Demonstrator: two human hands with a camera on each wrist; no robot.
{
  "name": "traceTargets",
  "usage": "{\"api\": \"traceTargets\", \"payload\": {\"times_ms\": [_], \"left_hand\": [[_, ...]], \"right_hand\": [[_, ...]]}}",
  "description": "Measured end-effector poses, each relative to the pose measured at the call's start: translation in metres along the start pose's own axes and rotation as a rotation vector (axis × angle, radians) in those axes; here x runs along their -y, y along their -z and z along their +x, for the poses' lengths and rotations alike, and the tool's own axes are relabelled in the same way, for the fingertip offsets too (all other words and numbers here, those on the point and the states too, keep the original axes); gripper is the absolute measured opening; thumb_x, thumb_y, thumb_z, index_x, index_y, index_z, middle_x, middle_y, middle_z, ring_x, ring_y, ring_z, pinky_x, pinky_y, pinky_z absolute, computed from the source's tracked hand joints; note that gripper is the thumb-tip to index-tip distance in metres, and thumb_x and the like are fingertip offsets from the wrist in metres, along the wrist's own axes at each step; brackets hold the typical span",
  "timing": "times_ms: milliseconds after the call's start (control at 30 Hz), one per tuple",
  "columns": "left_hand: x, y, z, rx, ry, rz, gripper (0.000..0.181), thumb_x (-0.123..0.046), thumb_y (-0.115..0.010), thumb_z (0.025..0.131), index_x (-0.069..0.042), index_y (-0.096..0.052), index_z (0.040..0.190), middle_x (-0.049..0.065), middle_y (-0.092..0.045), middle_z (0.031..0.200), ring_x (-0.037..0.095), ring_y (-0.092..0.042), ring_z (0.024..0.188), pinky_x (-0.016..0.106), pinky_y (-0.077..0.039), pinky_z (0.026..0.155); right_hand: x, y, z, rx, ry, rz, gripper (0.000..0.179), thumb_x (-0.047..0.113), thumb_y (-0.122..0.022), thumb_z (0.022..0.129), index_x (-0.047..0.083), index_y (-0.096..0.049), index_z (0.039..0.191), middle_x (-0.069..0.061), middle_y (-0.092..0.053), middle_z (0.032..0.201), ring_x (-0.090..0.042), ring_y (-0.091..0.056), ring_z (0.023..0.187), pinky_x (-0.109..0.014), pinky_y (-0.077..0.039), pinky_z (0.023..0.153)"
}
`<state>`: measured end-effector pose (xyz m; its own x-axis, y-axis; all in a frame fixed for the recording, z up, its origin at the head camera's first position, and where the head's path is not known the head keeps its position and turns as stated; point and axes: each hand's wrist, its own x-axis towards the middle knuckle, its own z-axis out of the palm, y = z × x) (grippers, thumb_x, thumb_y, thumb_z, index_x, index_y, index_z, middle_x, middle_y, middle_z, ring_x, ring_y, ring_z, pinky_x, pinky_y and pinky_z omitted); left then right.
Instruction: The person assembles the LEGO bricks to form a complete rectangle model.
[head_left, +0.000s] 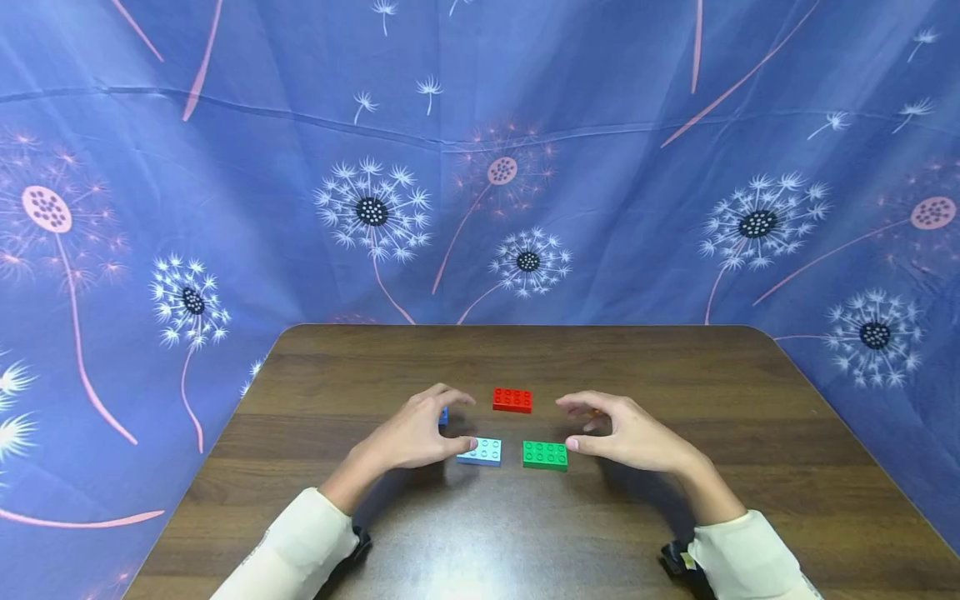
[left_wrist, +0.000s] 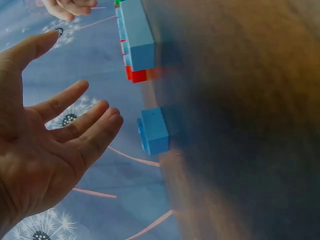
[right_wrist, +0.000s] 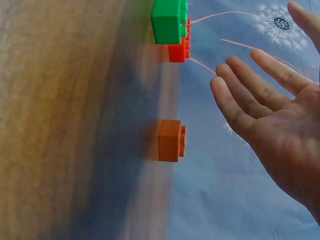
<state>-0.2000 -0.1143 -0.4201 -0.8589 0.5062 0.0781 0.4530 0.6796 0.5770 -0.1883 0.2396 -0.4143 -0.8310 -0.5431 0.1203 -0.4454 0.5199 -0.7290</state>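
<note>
My left hand (head_left: 420,429) hovers over the table with its fingers spread and nothing in them. Its thumb overlaps the light blue brick (head_left: 487,452) in the head view, and a smaller blue brick (left_wrist: 155,131) lies by its fingers, mostly hidden from the head camera. Opposite it, my right hand (head_left: 633,433) is likewise spread and holds nothing. The green brick (head_left: 545,455) lies just left of its thumb tip. Beyond its fingertips in the right wrist view sits a small orange brick (right_wrist: 170,141). A red brick (head_left: 512,400) lies farther back, between the two hands.
The bricks lie apart on a brown wooden table (head_left: 720,367), studs up. Behind it hangs a blue cloth (head_left: 622,208) with a dandelion print. Dark straps (head_left: 678,562) show at both wrists beside the pale sleeves.
</note>
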Motion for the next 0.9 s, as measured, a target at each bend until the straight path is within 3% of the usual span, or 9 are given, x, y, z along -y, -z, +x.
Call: {"api": "traceTargets", "payload": {"times_ms": [200,367,667,900], "left_hand": [[0.006,-0.005,0.000,0.033,-0.037,-0.055,0.056,-0.038,-0.081,0.082,-0.013,-0.066,0.131,0.008,-0.068,0.126,0.030,-0.064,0.117,0.050,-0.053,0.096],[0.009,-0.010,0.000,0.039,-0.067,-0.052,0.052,-0.033,-0.085,0.079,-0.011,-0.070,0.124,0.005,-0.071,0.120,0.026,-0.066,0.111,0.041,-0.053,0.094],[0.011,-0.013,0.002,0.070,-0.089,-0.095,0.050,-0.022,-0.088,0.077,-0.008,-0.070,0.122,0.007,-0.072,0.118,0.026,-0.070,0.106,0.043,-0.057,0.093],[0.017,-0.015,0.007,0.111,-0.068,-0.207,0.048,-0.010,-0.086,0.078,-0.004,-0.069,0.122,0.012,-0.073,0.118,0.027,-0.071,0.106,0.037,-0.060,0.091]], "right_hand": [[-0.005,-0.001,0.001,0.068,-0.034,0.105,0.049,0.029,-0.076,0.094,0.016,-0.060,0.139,-0.017,-0.066,0.136,-0.039,-0.067,0.118,-0.035,-0.058,0.094],[-0.015,-0.006,0.003,0.104,-0.021,0.147,0.047,0.024,-0.075,0.095,0.007,-0.061,0.137,-0.019,-0.068,0.133,-0.037,-0.066,0.119,-0.029,-0.057,0.091],[-0.027,-0.015,0.008,0.155,0.042,0.199,0.050,0.021,-0.076,0.094,-0.003,-0.060,0.135,-0.023,-0.069,0.130,-0.037,-0.068,0.115,-0.030,-0.060,0.089],[-0.034,-0.016,0.010,0.171,-0.025,0.257,0.050,0.018,-0.079,0.091,-0.001,-0.061,0.134,-0.022,-0.068,0.128,-0.034,-0.066,0.115,-0.027,-0.058,0.091]]}}
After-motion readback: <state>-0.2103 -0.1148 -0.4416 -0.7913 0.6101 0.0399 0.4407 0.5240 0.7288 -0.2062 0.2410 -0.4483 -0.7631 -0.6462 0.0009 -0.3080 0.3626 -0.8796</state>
